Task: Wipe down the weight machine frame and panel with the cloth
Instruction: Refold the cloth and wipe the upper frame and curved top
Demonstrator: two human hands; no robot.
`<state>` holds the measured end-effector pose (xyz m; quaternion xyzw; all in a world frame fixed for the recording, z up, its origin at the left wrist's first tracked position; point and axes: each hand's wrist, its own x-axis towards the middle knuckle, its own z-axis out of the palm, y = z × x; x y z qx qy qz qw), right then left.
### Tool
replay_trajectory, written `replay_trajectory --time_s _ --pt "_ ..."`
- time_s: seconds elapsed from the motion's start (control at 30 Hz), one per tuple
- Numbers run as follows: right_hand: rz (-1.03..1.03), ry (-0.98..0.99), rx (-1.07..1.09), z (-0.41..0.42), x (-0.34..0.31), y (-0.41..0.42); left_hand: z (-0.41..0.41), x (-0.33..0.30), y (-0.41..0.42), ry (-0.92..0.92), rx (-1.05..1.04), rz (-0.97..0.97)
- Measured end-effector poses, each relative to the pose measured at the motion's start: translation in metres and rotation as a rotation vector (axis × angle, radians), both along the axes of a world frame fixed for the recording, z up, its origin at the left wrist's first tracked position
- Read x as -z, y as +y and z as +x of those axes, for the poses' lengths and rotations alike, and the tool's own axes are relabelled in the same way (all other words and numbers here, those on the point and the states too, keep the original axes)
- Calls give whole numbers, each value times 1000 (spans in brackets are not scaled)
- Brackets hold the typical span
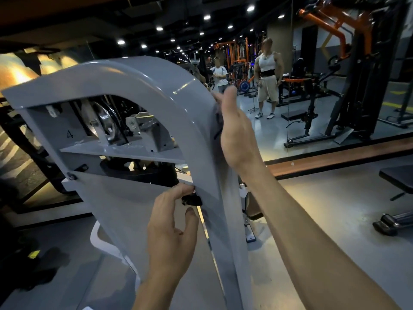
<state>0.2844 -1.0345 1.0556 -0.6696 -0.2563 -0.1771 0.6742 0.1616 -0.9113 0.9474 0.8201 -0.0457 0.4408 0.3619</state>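
Centrally, the grey painted steel frame of the weight machine (161,90) arches from the upper left of the frame down to the lower centre, curved top rail bending into a long upright. Inside the arch opening: chrome pulley wheel (106,121), a stencilled "4" on the inner plate, and a flat grey shelf below it. Beneath the shelf sits the flat grey sheet-metal panel (116,204), slanting toward the bottom centre.

Right hand (237,133), centre right of frame: palm laid against the outer edge of the frame upright, thumb pointing up along the edge. A thin strip of dark grey cloth (218,117) shows between the palm and the metal, mostly hidden by the hand. The fingers are behind the upright, so how far they curl is not visible; the cloth is pressed to the frame under the hand.

Left hand (172,227), lower centre: fingers loosely bent, fingertips touching the top right corner of the panel, just beside a small black knob (192,200) at the panel's edge. Thumb lies apart below the knob. No cloth in this hand.

Background, upper right: mirror wall, orange and black rack (348,23), two people standing on the grey floor (312,198). A black padded bench (397,177) sits at the right edge.
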Motion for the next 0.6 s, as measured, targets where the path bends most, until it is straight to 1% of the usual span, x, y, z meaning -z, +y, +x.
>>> replay_trajectory --time_s 0.03,0.1,0.2,0.27,0.33,0.4,0.47,0.53,0.6 --pt "-9 -24 8 1 -13 1 0 0 0 5 -2 -5" --pt "-10 -64 8 0 -15 1 0 0 0 11 3 -24" --pt "3 -31 -1 -4 30 -9 0 0 -2 10 2 -39" --pt "-45 69 4 -10 81 -18 0 1 -4 33 -10 -53" --pt "-93 219 -23 -21 125 -23 0 2 -4 47 -14 -57" --pt "-108 327 -55 -28 144 -24 -1 3 -4 46 -13 -47" --pt "-105 324 -35 -21 131 -23 -1 3 -4 39 -9 -39" --pt "-65 215 -48 -14 92 -19 -2 1 -4 13 -4 -26" --pt "17 150 -116 -8 51 -15 -3 1 -4 -7 5 -20"
